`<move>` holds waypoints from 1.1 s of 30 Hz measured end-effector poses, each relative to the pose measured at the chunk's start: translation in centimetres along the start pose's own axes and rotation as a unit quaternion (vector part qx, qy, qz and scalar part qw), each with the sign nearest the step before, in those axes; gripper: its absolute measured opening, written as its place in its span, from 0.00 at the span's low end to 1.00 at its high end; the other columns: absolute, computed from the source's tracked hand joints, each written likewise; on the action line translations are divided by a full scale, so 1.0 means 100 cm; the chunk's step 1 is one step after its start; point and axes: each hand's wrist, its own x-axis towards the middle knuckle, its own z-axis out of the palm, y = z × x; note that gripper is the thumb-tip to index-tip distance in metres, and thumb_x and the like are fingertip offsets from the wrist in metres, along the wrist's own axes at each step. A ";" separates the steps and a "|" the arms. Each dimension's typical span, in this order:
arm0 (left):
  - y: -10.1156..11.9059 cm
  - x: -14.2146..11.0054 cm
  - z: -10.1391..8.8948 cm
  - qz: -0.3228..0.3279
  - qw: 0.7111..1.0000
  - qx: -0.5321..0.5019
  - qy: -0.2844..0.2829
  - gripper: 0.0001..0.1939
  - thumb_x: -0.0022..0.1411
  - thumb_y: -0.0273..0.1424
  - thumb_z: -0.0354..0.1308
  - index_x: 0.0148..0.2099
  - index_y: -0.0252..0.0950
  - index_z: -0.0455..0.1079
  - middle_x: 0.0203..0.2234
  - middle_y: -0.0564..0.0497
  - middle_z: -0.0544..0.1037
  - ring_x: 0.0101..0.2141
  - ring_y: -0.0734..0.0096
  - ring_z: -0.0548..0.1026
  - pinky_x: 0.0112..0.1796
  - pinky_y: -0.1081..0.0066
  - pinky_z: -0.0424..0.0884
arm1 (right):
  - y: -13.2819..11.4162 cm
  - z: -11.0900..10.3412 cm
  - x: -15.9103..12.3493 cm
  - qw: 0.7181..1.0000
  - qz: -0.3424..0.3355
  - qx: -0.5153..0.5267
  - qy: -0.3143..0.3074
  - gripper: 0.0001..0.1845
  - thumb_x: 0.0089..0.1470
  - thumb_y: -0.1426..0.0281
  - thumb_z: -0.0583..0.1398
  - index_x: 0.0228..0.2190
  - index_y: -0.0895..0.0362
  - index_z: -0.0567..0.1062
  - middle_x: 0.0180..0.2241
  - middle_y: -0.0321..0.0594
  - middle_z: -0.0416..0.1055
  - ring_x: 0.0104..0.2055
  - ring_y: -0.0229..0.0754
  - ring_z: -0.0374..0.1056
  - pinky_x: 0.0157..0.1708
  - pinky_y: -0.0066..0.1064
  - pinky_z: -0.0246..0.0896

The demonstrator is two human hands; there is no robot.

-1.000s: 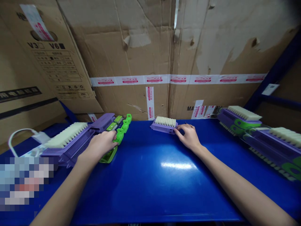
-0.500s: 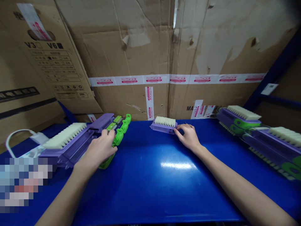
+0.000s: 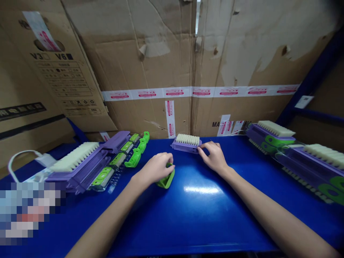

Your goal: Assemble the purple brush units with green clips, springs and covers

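My left hand point(image 3: 158, 166) is closed on a green plastic clip point(image 3: 167, 179), a curved piece held just above the blue surface or touching it; I cannot tell which. At the back middle, a purple brush piece point(image 3: 185, 146) with cream bristles lies bristles up. My right hand point(image 3: 214, 154) pinches the right end of that piece between thumb and fingers. To the left, several like green clips point(image 3: 133, 157) lie in a slanting row. Beside them are green-topped blocks point(image 3: 103, 176) in clear wrap and a row of small metal springs point(image 3: 115, 179).
At the left stand purple housings point(image 3: 84, 170) with a cream brush block point(image 3: 76, 156) on top and a white cable point(image 3: 20, 152) behind. Purple-and-green brush units point(image 3: 271, 134) sit along the right. Taped cardboard point(image 3: 150, 114) walls the back of the blue table point(image 3: 199, 218).
My left hand has moved right from the row of green clips, taking one clip along toward the middle. The right hand stays at the purple brush piece.
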 end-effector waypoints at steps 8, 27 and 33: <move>0.029 0.049 0.023 0.058 0.954 -0.250 0.155 0.06 0.56 0.32 0.58 0.31 0.36 0.73 0.30 0.51 0.78 0.33 0.70 0.75 0.37 0.71 0.69 | -0.022 -0.005 0.003 0.918 0.153 0.337 -0.146 0.19 0.53 0.57 0.57 0.40 0.59 0.71 0.28 0.39 0.73 0.29 0.39 0.67 0.29 0.30 0.61; -0.022 0.063 0.058 0.047 0.989 0.018 0.142 0.30 0.60 0.35 0.54 0.62 0.37 0.52 0.62 0.38 0.55 0.58 0.51 0.61 0.53 0.53 0.61 | 0.015 0.004 0.006 0.887 0.389 0.248 -0.006 0.25 0.52 0.57 0.56 0.48 0.59 0.68 0.22 0.38 0.70 0.18 0.40 0.66 0.15 0.29 0.61; -0.018 0.063 0.058 0.049 0.986 0.015 0.160 0.26 0.59 0.33 0.55 0.58 0.34 0.54 0.56 0.39 0.60 0.55 0.53 0.62 0.51 0.56 0.65 | 0.010 0.009 0.006 0.844 0.434 0.314 -0.020 0.28 0.55 0.60 0.56 0.54 0.60 0.61 0.25 0.38 0.69 0.21 0.39 0.70 0.17 0.30 0.68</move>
